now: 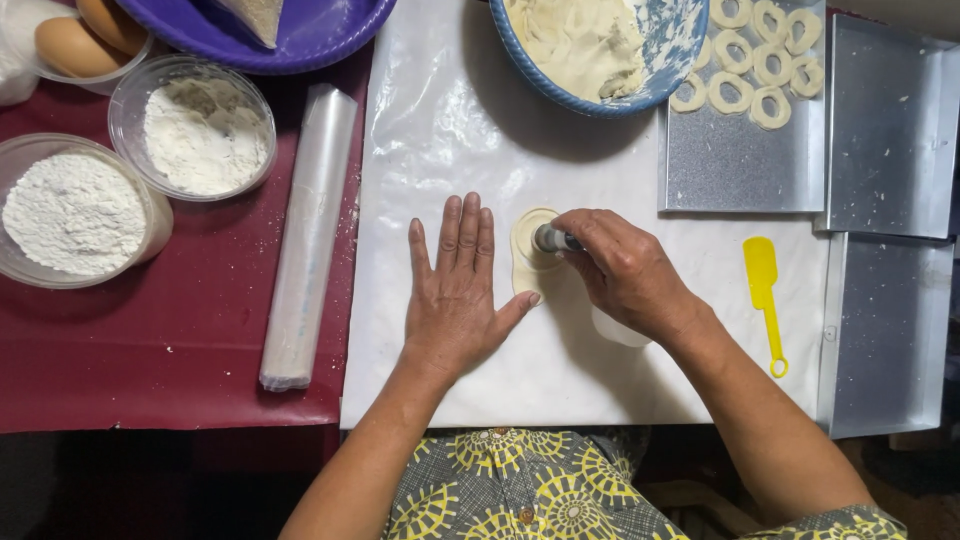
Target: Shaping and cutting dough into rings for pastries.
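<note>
Pressing a small dark cylindrical cutter (548, 238) into the pale flattened dough round (530, 255), the right hand (625, 272) grips it closed; the left hand (455, 290) lies flat and open just left, thumb touching the dough on white plastic sheet (450, 130).

No labels, signs or screens show. The nearest thing to a package is a long roll of clear plastic wrap (305, 240), lying lengthwise on the dark red tabletop (170, 350) just left of the white sheet (450, 130).
</note>
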